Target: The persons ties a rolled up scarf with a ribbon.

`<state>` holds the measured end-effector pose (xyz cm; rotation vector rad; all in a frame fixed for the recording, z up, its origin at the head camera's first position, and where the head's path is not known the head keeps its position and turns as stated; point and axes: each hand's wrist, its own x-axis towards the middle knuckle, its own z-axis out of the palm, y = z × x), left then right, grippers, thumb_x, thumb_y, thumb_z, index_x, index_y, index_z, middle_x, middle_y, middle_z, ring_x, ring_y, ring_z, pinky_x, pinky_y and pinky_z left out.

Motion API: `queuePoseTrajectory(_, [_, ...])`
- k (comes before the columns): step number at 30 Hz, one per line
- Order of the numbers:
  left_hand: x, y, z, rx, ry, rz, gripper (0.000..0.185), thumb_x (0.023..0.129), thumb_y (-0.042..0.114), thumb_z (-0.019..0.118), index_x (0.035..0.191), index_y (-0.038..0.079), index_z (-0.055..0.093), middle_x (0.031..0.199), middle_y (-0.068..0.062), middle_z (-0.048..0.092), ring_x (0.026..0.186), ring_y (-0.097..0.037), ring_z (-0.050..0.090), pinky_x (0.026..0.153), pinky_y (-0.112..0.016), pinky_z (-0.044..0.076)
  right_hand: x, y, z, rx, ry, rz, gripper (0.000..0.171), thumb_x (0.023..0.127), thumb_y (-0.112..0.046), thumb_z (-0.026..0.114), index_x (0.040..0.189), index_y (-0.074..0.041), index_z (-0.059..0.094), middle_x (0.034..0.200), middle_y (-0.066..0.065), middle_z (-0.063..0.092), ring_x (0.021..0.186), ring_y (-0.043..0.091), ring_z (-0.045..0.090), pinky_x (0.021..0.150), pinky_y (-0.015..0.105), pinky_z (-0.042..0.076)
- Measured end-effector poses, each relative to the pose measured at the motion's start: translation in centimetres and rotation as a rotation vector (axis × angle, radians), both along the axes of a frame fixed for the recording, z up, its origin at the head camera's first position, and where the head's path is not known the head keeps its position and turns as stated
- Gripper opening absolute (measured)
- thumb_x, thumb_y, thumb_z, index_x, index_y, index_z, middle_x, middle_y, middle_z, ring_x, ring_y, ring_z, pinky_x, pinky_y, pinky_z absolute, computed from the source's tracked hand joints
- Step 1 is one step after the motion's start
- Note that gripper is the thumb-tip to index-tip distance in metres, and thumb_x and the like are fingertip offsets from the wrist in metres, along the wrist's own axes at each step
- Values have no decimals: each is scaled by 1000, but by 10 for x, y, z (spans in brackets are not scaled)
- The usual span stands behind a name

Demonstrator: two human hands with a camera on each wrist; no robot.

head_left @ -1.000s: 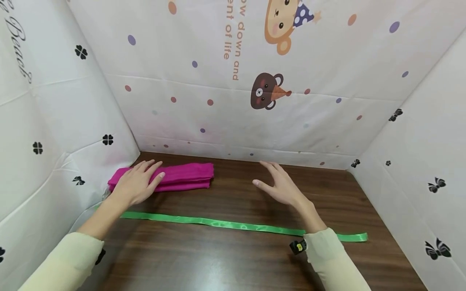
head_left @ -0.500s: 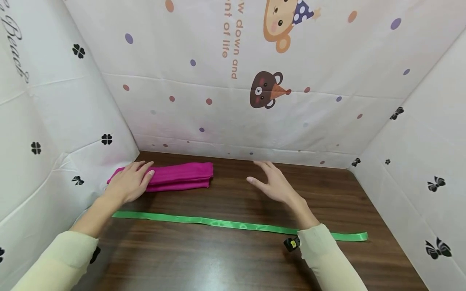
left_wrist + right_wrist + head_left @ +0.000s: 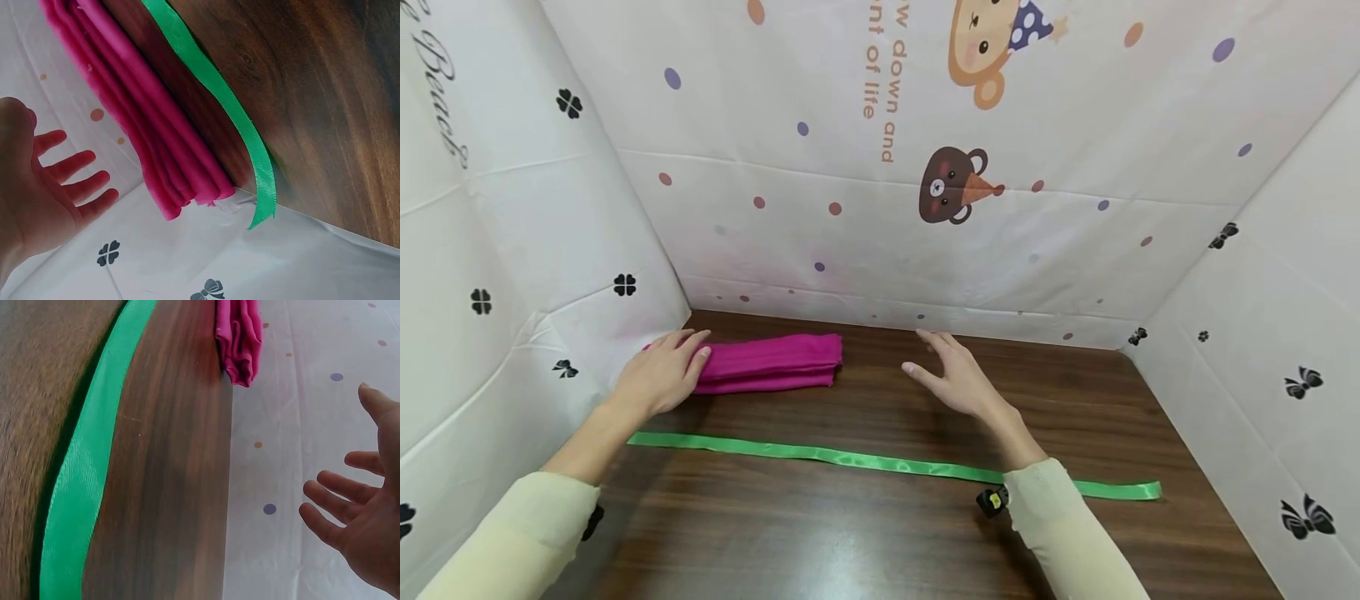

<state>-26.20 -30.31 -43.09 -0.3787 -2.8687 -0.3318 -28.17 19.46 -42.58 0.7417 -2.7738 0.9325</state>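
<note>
Worktop [image 3: 865, 533]: dark wood grain, boxed in on three sides by white printed sheeting. Back wall [image 3: 880, 208] meets the wood just behind the folded magenta cloth [image 3: 771, 363]; left wall [image 3: 512, 317] closes in at the cloth's left end; right wall [image 3: 1262, 333] stands well apart from both hands.

Folded magenta cloth: flat stack of several layers, long axis left to right, in the far left corner. The left wrist view shows the layered edges [image 3: 156, 156] and the cloth end close to the sheeting.

Left hand [image 3: 662, 375]: fingers straight and together, resting on the left end of the cloth, nothing gripped. Little room to its left before the wall.

Right hand [image 3: 955, 379]: fingers spread and relaxed, palm turned toward the cloth, holding nothing, over bare wood to the right of the cloth and apart from it. Whether it touches the wood cannot be told.

Green ribbon [image 3: 880, 460]: lies flat across the worktop nearer the person, running nearly wall to wall, passing under both forearms. Bare wood between ribbon and cloth, and between cloth and right hand.
</note>
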Motion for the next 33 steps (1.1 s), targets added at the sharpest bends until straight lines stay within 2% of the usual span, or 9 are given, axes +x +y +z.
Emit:
queuePoseTrajectory(13, [-2, -10, -5, 17, 51, 38, 44, 112, 26, 48, 151, 6, 53, 144, -28, 55, 133, -53, 51, 101, -72, 43, -5, -12, -5, 17, 2, 12, 76, 105, -56, 60, 163, -12, 40, 159, 13, 48, 144, 36, 48, 114, 59, 42])
queuePoseTrajectory(20, [-4, -14, -8, 3, 37, 45, 44, 110, 24, 51, 150, 5, 53, 143, -28, 55, 131, -55, 52, 101, -73, 43, -7, -16, -7, 8, -4, 8, 75, 104, -56, 61, 158, -6, 46, 155, 15, 52, 141, 36, 51, 112, 59, 44])
queuePoseTrajectory(26, [-6, -18, -12, 3, -3, 48, 45, 110, 24, 50, 150, 3, 52, 144, -28, 54, 132, -54, 51, 101, -73, 43, -10, -19, -10, 13, -7, -2, 72, 104, -54, 63, 156, -7, 49, 153, 15, 54, 136, 35, 55, 109, 56, 47])
queuePoseTrajectory(33, [-6, -29, -18, 8, 10, 67, 43, 109, 23, 51, 148, 3, 54, 144, -31, 54, 131, -55, 51, 102, -73, 43, -13, -26, -14, -8, -15, 9, 69, 105, -53, 63, 155, -7, 50, 150, 18, 55, 130, 39, 59, 104, 55, 50])
